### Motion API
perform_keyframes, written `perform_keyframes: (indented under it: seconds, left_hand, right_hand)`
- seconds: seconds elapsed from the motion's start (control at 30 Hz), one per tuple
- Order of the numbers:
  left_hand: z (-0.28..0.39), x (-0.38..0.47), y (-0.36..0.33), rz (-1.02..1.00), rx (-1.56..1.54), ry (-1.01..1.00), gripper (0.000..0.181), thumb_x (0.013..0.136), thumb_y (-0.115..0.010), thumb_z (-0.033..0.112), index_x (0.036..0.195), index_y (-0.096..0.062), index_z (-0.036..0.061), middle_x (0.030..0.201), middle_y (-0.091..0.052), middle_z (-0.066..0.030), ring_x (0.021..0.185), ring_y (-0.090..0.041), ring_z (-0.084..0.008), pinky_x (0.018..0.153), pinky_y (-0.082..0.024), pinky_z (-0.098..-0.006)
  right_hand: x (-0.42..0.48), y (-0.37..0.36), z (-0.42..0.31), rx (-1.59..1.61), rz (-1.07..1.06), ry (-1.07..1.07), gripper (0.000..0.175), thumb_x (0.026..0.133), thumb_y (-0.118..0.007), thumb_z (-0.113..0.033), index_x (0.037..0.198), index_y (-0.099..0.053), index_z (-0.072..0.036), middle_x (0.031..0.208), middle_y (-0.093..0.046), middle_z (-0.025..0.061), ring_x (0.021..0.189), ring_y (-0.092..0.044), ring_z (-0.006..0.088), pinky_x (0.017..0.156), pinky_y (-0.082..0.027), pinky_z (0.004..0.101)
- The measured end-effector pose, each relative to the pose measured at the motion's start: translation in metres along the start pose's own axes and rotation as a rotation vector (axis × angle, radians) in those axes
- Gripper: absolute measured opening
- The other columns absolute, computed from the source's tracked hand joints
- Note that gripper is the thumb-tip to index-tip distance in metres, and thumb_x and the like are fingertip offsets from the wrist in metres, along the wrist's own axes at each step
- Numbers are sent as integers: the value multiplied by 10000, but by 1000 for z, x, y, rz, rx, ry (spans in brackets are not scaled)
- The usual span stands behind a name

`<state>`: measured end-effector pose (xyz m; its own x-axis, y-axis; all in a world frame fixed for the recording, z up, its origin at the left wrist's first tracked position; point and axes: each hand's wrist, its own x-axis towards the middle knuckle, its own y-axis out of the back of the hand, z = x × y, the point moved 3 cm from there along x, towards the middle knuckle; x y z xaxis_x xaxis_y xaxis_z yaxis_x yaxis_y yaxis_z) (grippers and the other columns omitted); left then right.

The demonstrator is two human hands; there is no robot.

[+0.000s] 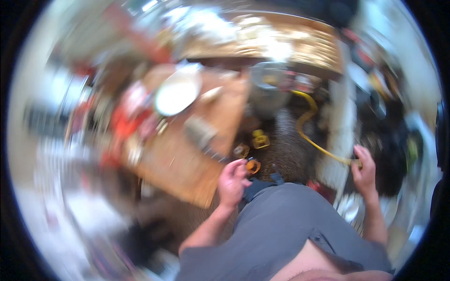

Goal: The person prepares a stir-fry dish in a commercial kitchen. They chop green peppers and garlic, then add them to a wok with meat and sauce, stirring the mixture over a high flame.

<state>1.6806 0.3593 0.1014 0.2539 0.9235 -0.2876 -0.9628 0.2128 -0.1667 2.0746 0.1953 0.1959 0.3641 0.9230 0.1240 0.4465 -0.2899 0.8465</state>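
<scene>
A thin yellow hose or strap (306, 119) runs in a curve from beside a grey bucket (269, 95) to my right hand (365, 168). The fingers of that hand close around its near end. On the other side, my left hand (233, 182) hovers off the corner of a wooden table (182, 165). Its fingers are loosely bent and apart, and nothing shows in them. Just beyond the fingertips, lower down, there is a small orange ring-shaped thing (253, 166). A yellow item (260, 139) lies on the dark floor farther off.
Motion blurs the view. The table bears a white round dish (178, 93), a greyish tool-like object (201, 131) and a red bundle (128, 119). A wooden tray (337, 66) at the back holds pale pieces. A pale ledge (339, 133) runs along the right.
</scene>
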Motion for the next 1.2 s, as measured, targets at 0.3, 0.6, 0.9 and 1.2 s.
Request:
perform_keyframes:
  seconds: [0.3, 0.6, 0.9, 1.2]
  left_hand:
    - [-42, 20, -262, -342, -31, 283, 305, 1070, -529, 283, 1118, -626, -2, 744, -562, 11, 577, -481, -47, 514, -411, -184]
    - [-66, 21, -505, -937, 340, 300, 353, 1031, -604, 260, 1268, -604, -1, 1096, -703, -118, 875, -674, -174, 832, -544, -315]
    - [-106, 35, -722, -1413, 346, 414, 457, 1024, -628, 258, 1398, -502, 29, 1145, -678, -92, 959, -662, -163, 861, -552, -326]
    - [-121, 15, -778, -1651, 519, 585, 550, 979, -696, 281, 1419, -507, 11, 1121, -649, -29, 913, -606, -98, 728, -515, -277]
  right_hand:
    - [-234, 186, 223, -580, 471, -973, 562, 854, -771, -286, 1347, -616, -66, 1450, -499, 270, 1304, -523, 439, 1074, -448, 461]
    - [-221, 187, 352, -409, 476, -1148, 481, 940, -599, -131, 1416, -541, -101, 1092, -640, 230, 869, -662, 402, 698, -532, 535]
    - [-190, 276, 301, 370, 621, -1186, 484, 970, -492, -1, 1438, -568, -96, 739, -483, -60, 623, -415, 38, 536, -359, 217]
    - [-157, 274, 306, 169, 519, -1435, 405, 952, -532, -66, 1347, -618, -45, 835, -695, 148, 693, -614, 152, 662, -504, 347]
